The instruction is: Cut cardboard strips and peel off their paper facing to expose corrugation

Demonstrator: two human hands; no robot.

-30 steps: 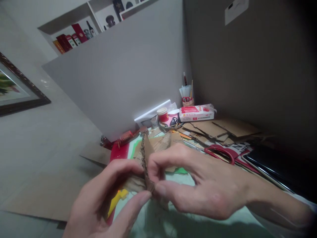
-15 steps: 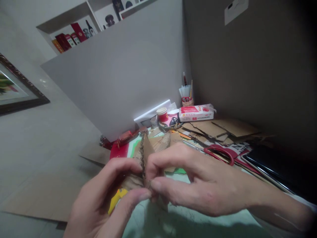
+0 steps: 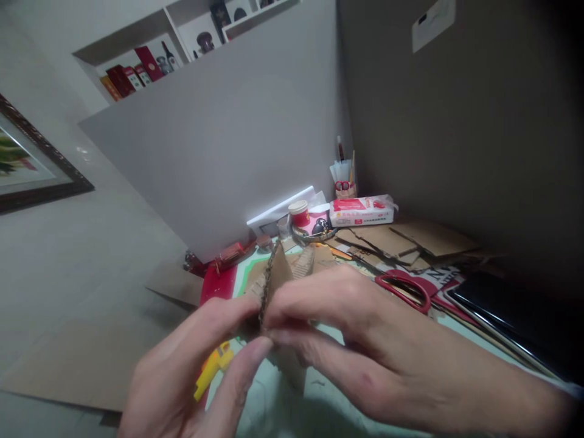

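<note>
Between my hands stands a piece of corrugated cardboard (image 3: 279, 271), its ragged fluted edge facing me. My left hand (image 3: 201, 365) pinches that edge from the left with thumb and fingers. From the right, my right hand (image 3: 356, 340) grips the same piece, fingertips pressed together low on it and partly hidden. Part of the cardboard shows below the right fingers. Behind my left thumb lies a yellow plastic tool (image 3: 213, 368), too covered to name. A ribbed cardboard strip (image 3: 303, 263) sits just beyond the held piece.
Red-handled scissors (image 3: 404, 291) and a shiny black flat object (image 3: 502, 316) lie on the right. Flat cardboard sheets (image 3: 429, 236) are piled behind them. A red paper cup (image 3: 298, 214), a tissue pack (image 3: 362, 211) and a pen holder (image 3: 345, 190) stand along the back.
The held cardboard has turned slightly, showing more of its right face and its lower part. My left thumb and index finger have come closer together on its edge.
</note>
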